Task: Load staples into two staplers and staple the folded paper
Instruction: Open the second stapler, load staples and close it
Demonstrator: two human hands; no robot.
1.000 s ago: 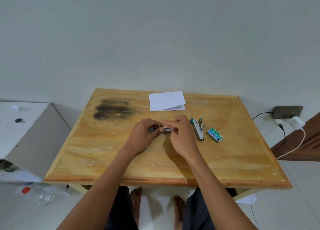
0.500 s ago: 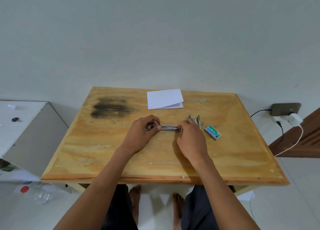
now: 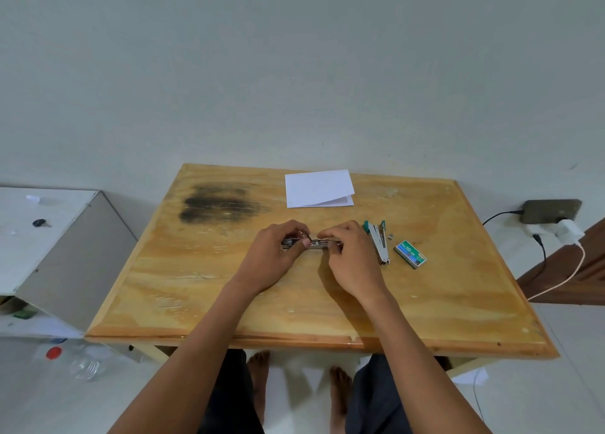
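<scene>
A small metal stapler (image 3: 315, 243) lies lengthwise at the middle of the wooden table (image 3: 229, 289). My left hand (image 3: 273, 258) grips its left end and my right hand (image 3: 352, 258) pinches its right end with the fingertips. A second stapler (image 3: 379, 245) with teal parts lies hinged apart just right of my right hand. Further right sits a green and blue staple box (image 3: 410, 254), with a tiny loose piece (image 3: 390, 236) between them. The folded white paper (image 3: 319, 188) rests at the table's far edge. Whether staples sit inside the held stapler is hidden.
A dark scorch mark (image 3: 219, 204) stains the table's far left. A white cabinet (image 3: 49, 237) stands left of the table, with a plastic bottle (image 3: 77, 361) on the floor below. At the right wall are a phone (image 3: 551, 210), a charger (image 3: 568, 230) and cables.
My right hand slid right along the stapler half a second ago, then came back left toward my left hand. The teal stapler is in full view again.
</scene>
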